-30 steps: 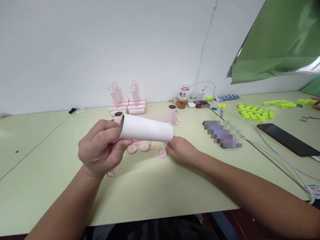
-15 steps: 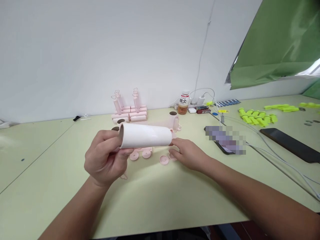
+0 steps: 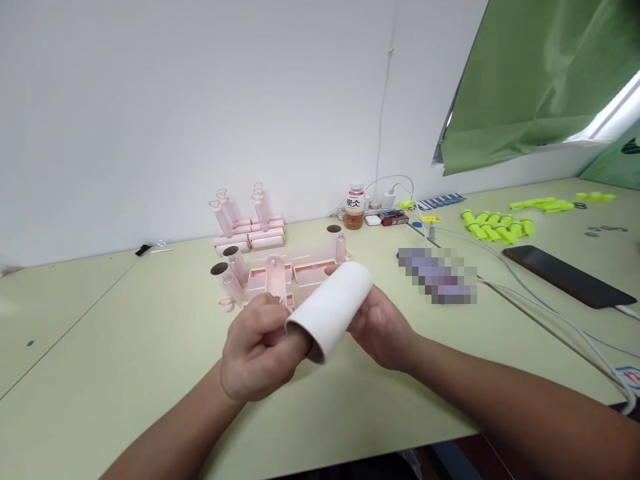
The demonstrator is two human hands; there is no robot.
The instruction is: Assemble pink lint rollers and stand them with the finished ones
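At the near end of the white roll [image 3: 331,310], the left hand [image 3: 265,350] grips with a digit tucked into the brown opening and its other fingers curled; about the roll's far end the right hand [image 3: 377,323] is wrapped, partly hidden, so whether it also holds a small part cannot be told. Half a second earlier the roll lies level and the right hand is down by pink discs below its far end; now the roll slants, its near opening tipped down over the table [image 3: 280,440], and both hands are taken up with it. The discs are out of sight, perhaps behind roll and hands. Just beyond the roll, a rounded pink piece [image 3: 276,277] and open pink trays [image 3: 315,270] crowd the left knuckles, likely leaving little room that way. Left of it stand two brown-cored rolls [image 3: 219,270]; farther beyond are stacked pink cases [image 3: 267,238] and a drink bottle [image 3: 355,210]. Well to its right lie a black phone [image 3: 570,277], white cables [image 3: 545,313] near the right forearm, and yellow-green parts [image 3: 497,227].
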